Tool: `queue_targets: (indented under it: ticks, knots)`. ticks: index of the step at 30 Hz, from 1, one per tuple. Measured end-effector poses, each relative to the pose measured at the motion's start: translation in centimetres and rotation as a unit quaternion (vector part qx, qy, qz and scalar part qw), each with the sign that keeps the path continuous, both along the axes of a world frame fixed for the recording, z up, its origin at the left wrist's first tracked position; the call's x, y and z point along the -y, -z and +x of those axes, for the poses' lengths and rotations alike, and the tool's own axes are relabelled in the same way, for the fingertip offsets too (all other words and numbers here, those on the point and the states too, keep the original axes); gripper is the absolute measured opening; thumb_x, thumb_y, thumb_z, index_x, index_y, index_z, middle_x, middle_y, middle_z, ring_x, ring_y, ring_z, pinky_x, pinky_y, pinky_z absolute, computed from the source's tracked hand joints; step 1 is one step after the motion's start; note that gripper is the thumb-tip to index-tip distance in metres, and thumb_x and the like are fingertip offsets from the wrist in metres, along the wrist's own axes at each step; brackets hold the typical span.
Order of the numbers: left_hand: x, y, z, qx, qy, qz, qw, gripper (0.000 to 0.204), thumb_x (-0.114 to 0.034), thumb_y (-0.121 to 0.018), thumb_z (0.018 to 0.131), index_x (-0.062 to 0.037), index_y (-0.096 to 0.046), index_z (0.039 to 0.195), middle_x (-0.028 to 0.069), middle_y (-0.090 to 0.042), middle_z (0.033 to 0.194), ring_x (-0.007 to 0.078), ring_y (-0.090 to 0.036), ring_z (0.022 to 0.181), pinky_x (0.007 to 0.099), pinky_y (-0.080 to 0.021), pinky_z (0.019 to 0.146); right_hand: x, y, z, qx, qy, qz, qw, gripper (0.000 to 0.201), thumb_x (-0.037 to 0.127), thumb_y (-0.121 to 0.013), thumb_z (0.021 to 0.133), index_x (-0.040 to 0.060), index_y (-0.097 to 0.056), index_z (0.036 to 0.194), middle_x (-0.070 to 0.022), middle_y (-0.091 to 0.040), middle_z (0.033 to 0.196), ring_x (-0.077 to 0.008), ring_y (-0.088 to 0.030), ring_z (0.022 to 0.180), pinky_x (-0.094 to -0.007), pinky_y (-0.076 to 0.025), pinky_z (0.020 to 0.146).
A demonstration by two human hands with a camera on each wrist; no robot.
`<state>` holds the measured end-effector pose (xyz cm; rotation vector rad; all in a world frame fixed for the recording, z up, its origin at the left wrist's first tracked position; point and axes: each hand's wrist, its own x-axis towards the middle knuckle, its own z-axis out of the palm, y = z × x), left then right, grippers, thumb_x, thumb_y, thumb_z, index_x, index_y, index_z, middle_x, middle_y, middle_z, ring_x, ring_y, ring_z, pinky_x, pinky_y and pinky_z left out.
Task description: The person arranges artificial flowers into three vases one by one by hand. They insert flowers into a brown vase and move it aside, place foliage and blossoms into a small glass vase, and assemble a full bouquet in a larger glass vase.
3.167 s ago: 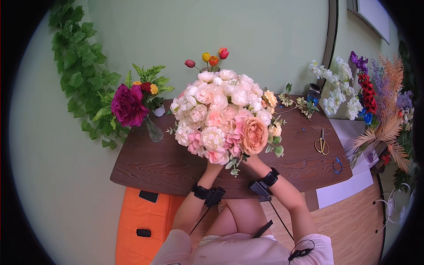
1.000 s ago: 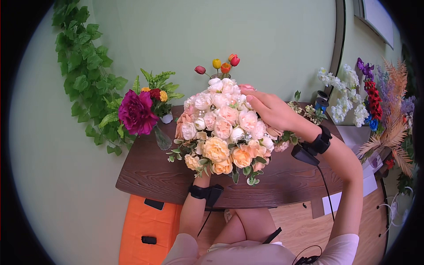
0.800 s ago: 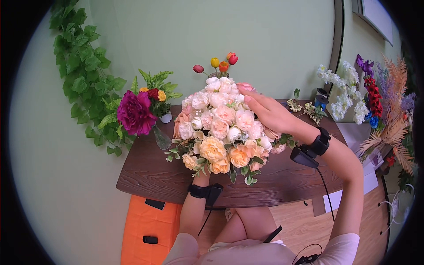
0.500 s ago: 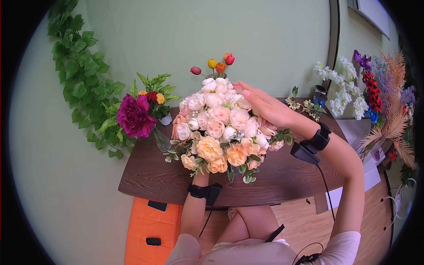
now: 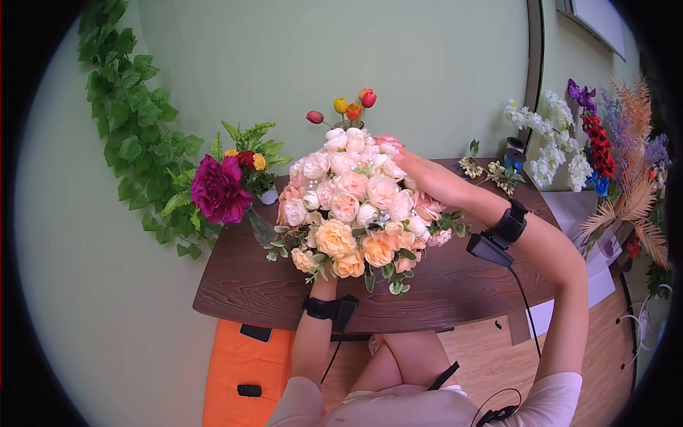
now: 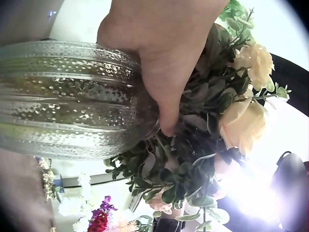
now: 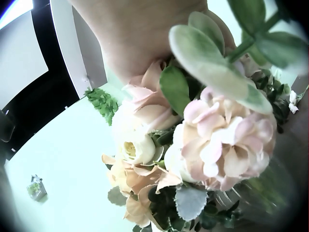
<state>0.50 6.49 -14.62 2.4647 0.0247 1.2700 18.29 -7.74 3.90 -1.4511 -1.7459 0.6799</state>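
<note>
A large bouquet (image 5: 348, 203) of white, pink and peach flowers fills the middle of the head view, over the table. Its stems stand in a ribbed clear glass vase (image 6: 63, 101), seen in the left wrist view. My left hand (image 6: 161, 58) grips the vase's neck just under the leaves, thumb curled over the rim; the flowers hide most of this hand from above. Extended along the bouquet's far right side, my right hand (image 5: 434, 181) touches the blossoms, its fingertips partly hidden by a pink bloom. Pink and cream blossoms (image 7: 222, 140) lie close below its wrist.
Left of the bouquet stand a magenta flower (image 5: 220, 188) in a glass vase and a fern arrangement. Tulips (image 5: 352, 110) rise behind. Small sprigs (image 5: 501, 178) and ribbon spools (image 5: 514, 158) lie at the back right of the table (image 5: 242, 292); more flowers stand farther right.
Both hands were under the bouquet at first. The bouquet has since turned, bringing peach roses to the front, and my right hand has moved up to its right side, fingertips lately slipping behind blooms.
</note>
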Motion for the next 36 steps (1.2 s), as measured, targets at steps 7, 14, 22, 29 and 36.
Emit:
queue_targets:
  ticks: [7, 14, 22, 29, 36]
  knots:
    - [-0.5, -1.1, -0.2, 0.002, 0.014, -0.009, 1.000, 0.035, -0.021, -0.057, 0.081, -0.0096, -0.053, 0.113, 0.0075, -0.053, 0.114, 0.0243, -0.049, 0.108, 0.0369, -0.036, 0.097, 0.7, -5.2, -1.3, 0.121, -0.019, 0.029, 0.992, 0.065, 0.043, -0.036, 0.092, 0.0044, -0.017, 0.140, -0.0172, -0.016, 0.145, -0.0269, -0.016, 0.135, -0.0363, -0.015, 0.108]
    - [-0.8, -1.9, 0.6, 0.000, 0.039, -0.023, 0.999, 0.036, -0.021, -0.058, 0.081, -0.0098, -0.052, 0.114, 0.0074, -0.052, 0.115, 0.0245, -0.049, 0.109, 0.0369, -0.036, 0.098, -2.6, -7.5, -4.9, 0.298, -0.123, 0.016, 0.946, 0.060, 0.045, -0.031, 0.092, 0.0085, -0.024, 0.139, -0.0184, -0.017, 0.145, -0.0294, -0.013, 0.135, -0.0380, -0.014, 0.108]
    - [-1.2, -2.6, 0.7, 0.002, 0.060, -0.042, 0.997, 0.037, -0.022, -0.058, 0.081, -0.0100, -0.051, 0.115, 0.0073, -0.051, 0.117, 0.0246, -0.048, 0.109, 0.0369, -0.036, 0.098, -3.4, -8.1, -6.2, 0.327, -0.141, -0.074, 0.931, 0.067, 0.051, -0.026, 0.092, 0.0009, -0.024, 0.137, -0.0177, -0.025, 0.142, -0.0290, -0.020, 0.133, -0.0369, -0.018, 0.108]
    - [-1.0, -3.0, 1.4, 0.004, 0.083, -0.060, 0.995, 0.039, -0.022, -0.058, 0.080, -0.0102, -0.051, 0.116, 0.0072, -0.051, 0.118, 0.0248, -0.048, 0.110, 0.0369, -0.036, 0.098, -4.3, -10.1, -6.6, 0.364, -0.132, -0.077, 0.919, 0.074, 0.059, -0.022, 0.089, 0.0031, -0.025, 0.138, -0.0175, -0.023, 0.143, -0.0294, -0.017, 0.134, -0.0401, -0.016, 0.108]
    - [-0.9, -3.6, 2.2, -0.007, 0.109, -0.074, 0.991, 0.040, -0.023, -0.059, 0.080, -0.0104, -0.050, 0.117, 0.0071, -0.050, 0.119, 0.0250, -0.048, 0.111, 0.0369, -0.035, 0.098, -4.5, -11.9, -8.3, 0.366, -0.162, -0.113, 0.909, 0.083, 0.067, -0.021, 0.084, 0.0065, -0.022, 0.139, -0.0153, -0.015, 0.146, -0.0280, -0.004, 0.136, -0.0431, -0.009, 0.109]
